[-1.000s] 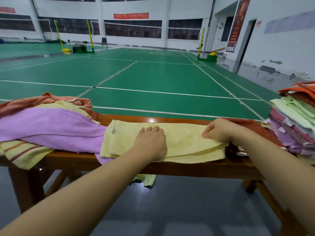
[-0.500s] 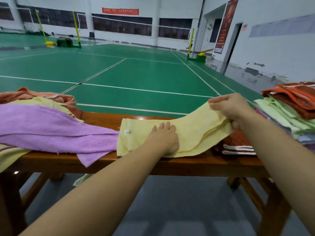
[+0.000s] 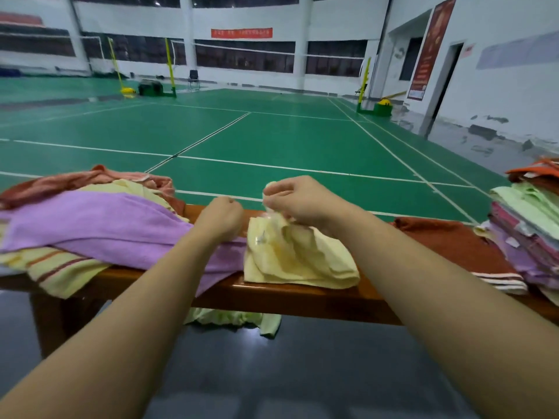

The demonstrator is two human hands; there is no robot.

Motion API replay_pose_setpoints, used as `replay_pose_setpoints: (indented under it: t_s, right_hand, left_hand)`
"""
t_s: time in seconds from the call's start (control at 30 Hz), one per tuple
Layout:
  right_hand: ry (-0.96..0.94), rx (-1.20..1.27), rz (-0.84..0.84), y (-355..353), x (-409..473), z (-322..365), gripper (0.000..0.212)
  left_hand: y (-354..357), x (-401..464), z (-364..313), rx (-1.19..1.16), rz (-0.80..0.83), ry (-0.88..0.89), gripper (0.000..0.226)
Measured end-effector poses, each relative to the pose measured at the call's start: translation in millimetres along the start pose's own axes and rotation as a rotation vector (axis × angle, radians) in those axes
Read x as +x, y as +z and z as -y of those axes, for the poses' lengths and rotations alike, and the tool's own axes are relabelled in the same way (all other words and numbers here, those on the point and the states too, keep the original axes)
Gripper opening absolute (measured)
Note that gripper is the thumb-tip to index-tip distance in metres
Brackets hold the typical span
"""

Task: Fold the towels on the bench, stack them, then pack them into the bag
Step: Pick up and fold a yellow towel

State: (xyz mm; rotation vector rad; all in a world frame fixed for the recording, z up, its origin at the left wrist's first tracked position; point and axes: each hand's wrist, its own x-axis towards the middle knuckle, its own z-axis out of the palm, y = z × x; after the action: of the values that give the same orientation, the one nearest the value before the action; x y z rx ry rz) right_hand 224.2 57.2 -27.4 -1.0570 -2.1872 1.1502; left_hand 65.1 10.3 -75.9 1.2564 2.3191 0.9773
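Two hands are raised over the bench (image 3: 290,293). The yellow towel (image 3: 298,257) lies bunched mid-bench; its upper edge is pinched by the right hand (image 3: 298,201). The left hand (image 3: 222,219) is curled just beside it; a grip cannot be told. Unfolded towels (image 3: 90,225) are heaped left, the folded stack (image 3: 526,234) right.

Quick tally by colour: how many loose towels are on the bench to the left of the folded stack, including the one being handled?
Pale yellow towel: 2, one in the hands, one in the pile
Purple towel: 1
Orange-pink towel: 1
Yellow striped towel: 1
Rust-brown towel: 1
Total: 6 showing; any buried deeper cannot be counted.
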Motion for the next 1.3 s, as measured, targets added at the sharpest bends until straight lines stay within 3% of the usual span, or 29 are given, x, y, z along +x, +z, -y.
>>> replay_pose_setpoints:
  t_s: [0.07, 0.2, 0.27, 0.33, 0.43, 0.6, 0.8, 0.9, 1.07, 1.2, 1.3]
  right_hand:
    - [0.048, 0.088, 0.076, 14, 1, 2, 0.027]
    - [0.057, -0.042, -0.100, -1, -4, -15, 0.030]
    - [0.096, -0.189, -0.213, -19, -8, -36, 0.027]
    - [0.182, -0.423, -0.286, -37, -11, -60, 0.038]
    - [0.409, -0.585, -0.184, -43, -19, -81, 0.055]
    - [0.432, -0.179, -0.165, -33, -21, -88, 0.060]
    - [0.302, 0.236, -0.180, -24, -16, -89, 0.036]
    - [0.270, 0.504, -0.159, -30, -24, -79, 0.038]
    - [0.200, 0.825, -0.156, -59, -37, -60, 0.040]
    - [0.142, 0.988, -0.129, -79, -43, -44, 0.039]
    - [0.076, 1.043, -0.151, -96, -45, -34, 0.036]
  left_hand:
    - [-6, -2, 3, 0.095, 0.013, -0.005, 0.028]
    - [-3, 1, 11, 0.086, -0.014, -0.030, 0.042]
    - [0, 1, 10, 0.175, 0.034, -0.028, 0.049]
    - [4, -1, 5, 0.319, 0.063, -0.007, 0.055]
    - [15, -1, 1, 0.486, 0.075, -0.003, 0.067]
    - [40, 4, 7, 0.631, 0.038, -0.010, 0.091]
    - [44, -6, -2, 0.684, 0.021, 0.010, 0.087]
    - [45, -13, -7, 0.711, 0.008, 0.032, 0.091]
    - [57, -17, -37, 0.369, 0.098, 0.036, 0.097]
    - [82, -26, -64, -0.526, 0.355, -0.134, 0.106]
    - [94, -33, -81, -1.086, 0.597, -0.195, 0.086]
